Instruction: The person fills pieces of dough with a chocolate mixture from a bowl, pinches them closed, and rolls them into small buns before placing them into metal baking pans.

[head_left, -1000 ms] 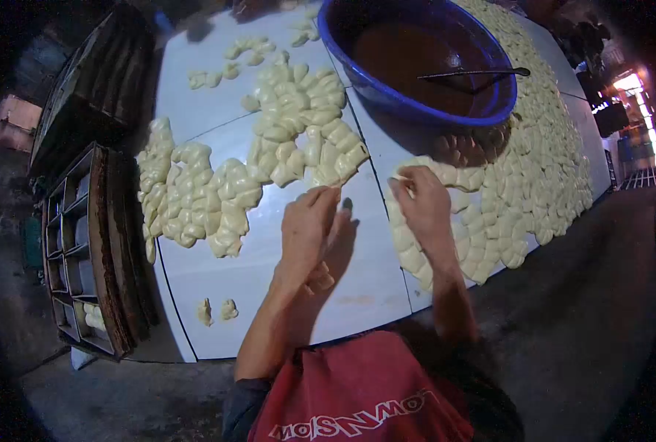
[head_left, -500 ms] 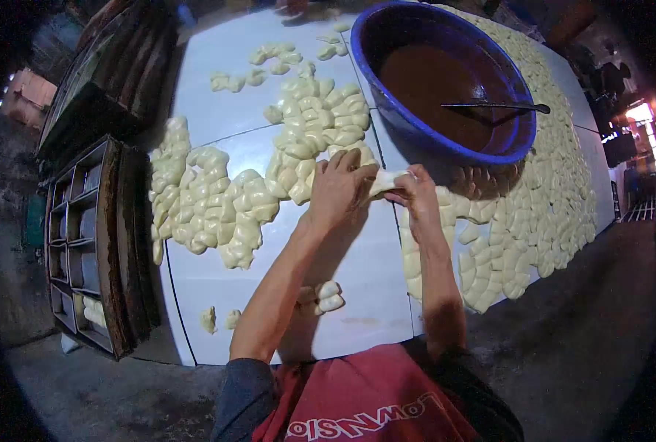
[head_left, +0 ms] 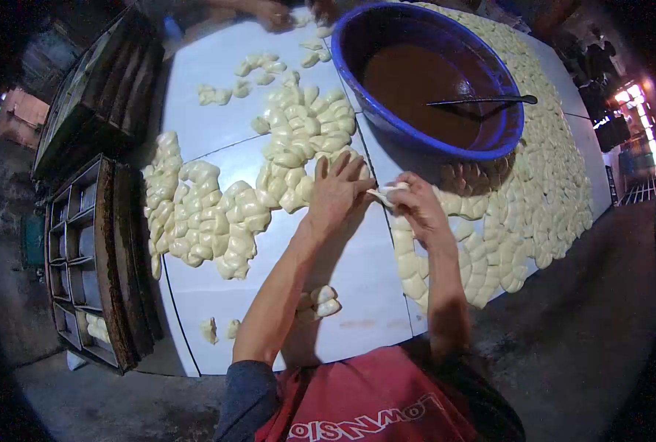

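Observation:
My right hand [head_left: 422,210] pinches a small piece of pale dough [head_left: 388,195] above the white table. The dough's thin end reaches the thumb side of my left hand [head_left: 335,193], where thumb and forefinger close on it. The other fingers of that hand are spread over the near edge of a cluster of dough pieces [head_left: 298,125]. Its palm and the thumb tip are hidden from view. To the left lies another patch of shiny dough pieces [head_left: 221,214], packed side by side.
A blue basin [head_left: 523,132] of brown liquid, with a dark-handled utensil [head_left: 482,99] in it, stands at the back right. Flattened dough [head_left: 556,191] covers the right side. Divided wooden trays [head_left: 107,258] are at left. Another person's hand [head_left: 275,15] is at the far edge.
My right hand has turned and shifted slightly, and the dough between my hands looks drawn thinner. The other person's hand has come farther into view at the far edge.

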